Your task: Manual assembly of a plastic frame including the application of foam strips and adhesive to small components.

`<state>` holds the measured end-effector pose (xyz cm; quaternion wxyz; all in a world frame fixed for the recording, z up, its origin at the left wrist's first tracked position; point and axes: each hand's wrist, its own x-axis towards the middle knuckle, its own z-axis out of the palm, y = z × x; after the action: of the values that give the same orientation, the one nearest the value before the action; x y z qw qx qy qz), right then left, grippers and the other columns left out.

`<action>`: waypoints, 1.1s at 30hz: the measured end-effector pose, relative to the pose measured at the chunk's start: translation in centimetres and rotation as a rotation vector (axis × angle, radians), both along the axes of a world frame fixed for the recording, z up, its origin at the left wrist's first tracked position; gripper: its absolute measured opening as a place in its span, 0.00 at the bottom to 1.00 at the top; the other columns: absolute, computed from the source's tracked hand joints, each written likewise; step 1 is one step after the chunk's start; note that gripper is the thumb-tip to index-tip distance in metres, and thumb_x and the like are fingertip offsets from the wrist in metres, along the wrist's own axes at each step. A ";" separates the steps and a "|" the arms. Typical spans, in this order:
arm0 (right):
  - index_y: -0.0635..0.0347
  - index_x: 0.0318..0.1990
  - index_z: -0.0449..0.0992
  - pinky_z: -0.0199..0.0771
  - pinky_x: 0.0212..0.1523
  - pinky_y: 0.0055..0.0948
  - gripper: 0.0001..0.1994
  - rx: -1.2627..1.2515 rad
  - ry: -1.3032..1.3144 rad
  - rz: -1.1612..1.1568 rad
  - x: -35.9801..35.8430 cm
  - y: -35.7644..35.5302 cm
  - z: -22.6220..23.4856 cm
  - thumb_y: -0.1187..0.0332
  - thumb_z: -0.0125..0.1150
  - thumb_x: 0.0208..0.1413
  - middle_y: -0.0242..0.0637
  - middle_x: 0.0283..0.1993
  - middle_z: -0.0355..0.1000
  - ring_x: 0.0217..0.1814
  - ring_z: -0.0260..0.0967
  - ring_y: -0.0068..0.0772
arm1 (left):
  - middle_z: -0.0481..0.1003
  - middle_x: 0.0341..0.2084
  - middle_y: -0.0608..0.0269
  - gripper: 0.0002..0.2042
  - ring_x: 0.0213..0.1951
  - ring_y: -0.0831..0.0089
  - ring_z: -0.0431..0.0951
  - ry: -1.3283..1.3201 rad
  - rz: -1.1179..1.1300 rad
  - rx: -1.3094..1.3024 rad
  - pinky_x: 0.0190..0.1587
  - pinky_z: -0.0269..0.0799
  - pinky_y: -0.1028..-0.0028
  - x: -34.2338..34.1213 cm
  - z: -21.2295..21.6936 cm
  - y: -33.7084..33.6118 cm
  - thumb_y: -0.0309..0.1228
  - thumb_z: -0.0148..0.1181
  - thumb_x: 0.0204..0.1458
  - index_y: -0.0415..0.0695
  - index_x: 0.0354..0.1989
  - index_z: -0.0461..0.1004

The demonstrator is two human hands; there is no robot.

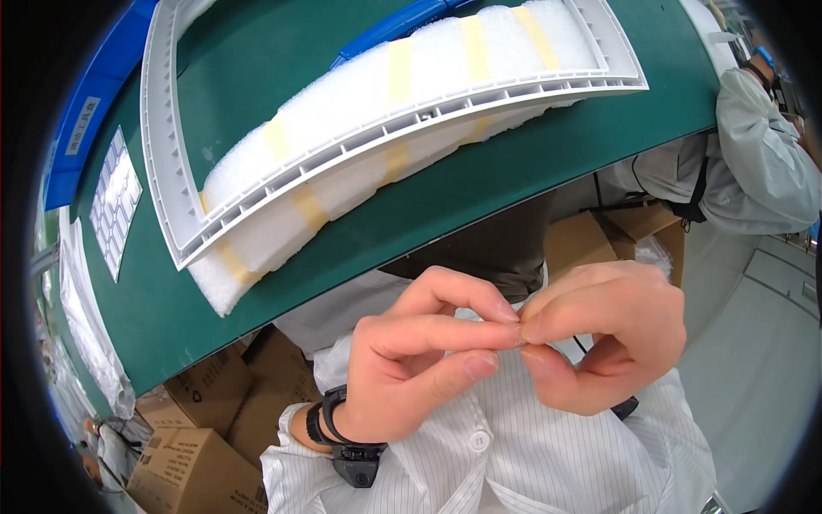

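Observation:
In front of my striped coat, my left hand [419, 360] and my right hand [610, 336] meet at their fingertips. The right hand's thumb and forefinger are pinched right at the tips of two left fingers. Whatever lies between these fingertips is too small or hidden to name. The left thumb stands a little apart from the fingers above it. Beyond my hands, a white plastic frame [402, 127] with a ribbed edge rests on the table over a long white foam pad [342, 103] banded with yellow tape. Neither hand touches the frame or the pad.
The green table [360, 255] has its near edge just beyond my hands. On it lie a blue tool [398, 27], a blue bin [94, 94] and a sheet of labels [116, 204]. Cardboard boxes [193, 471] stand below; a co-worker's sleeve [762, 146] is at right.

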<state>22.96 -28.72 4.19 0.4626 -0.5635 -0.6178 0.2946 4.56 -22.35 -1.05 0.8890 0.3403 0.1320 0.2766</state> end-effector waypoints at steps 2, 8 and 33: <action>0.54 0.33 0.80 0.69 0.19 0.21 0.14 -0.040 -0.020 -0.082 -0.5 0.0 0.0 0.78 0.68 0.34 0.31 0.26 0.75 0.21 0.73 0.30 | 0.71 0.47 0.54 0.14 0.50 0.65 0.72 0.069 0.061 0.110 0.54 0.68 0.66 0.1 0.1 -0.2 0.15 0.61 0.50 0.37 0.45 0.80; 0.57 0.29 0.78 0.67 0.18 0.21 0.11 -0.066 0.068 -0.142 -0.7 -0.2 -0.7 0.80 0.65 0.32 0.31 0.24 0.73 0.19 0.70 0.29 | 0.74 0.41 0.57 0.14 0.40 0.63 0.76 0.263 0.135 0.736 0.45 0.68 0.65 0.3 1.2 1.5 0.17 0.66 0.41 0.39 0.40 0.82; 0.58 0.27 0.74 0.66 0.16 0.22 0.11 -0.009 -0.015 -0.138 -0.8 -0.2 -1.5 0.82 0.61 0.30 0.31 0.22 0.70 0.18 0.68 0.30 | 0.78 0.40 0.66 0.14 0.40 0.69 0.79 0.457 0.152 0.905 0.54 0.60 0.57 -0.3 1.4 1.5 0.20 0.68 0.40 0.49 0.38 0.84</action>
<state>22.11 -28.90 2.71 0.4745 -0.6092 -0.5796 0.2604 4.24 -20.89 0.33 0.5785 0.7322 0.2144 0.2886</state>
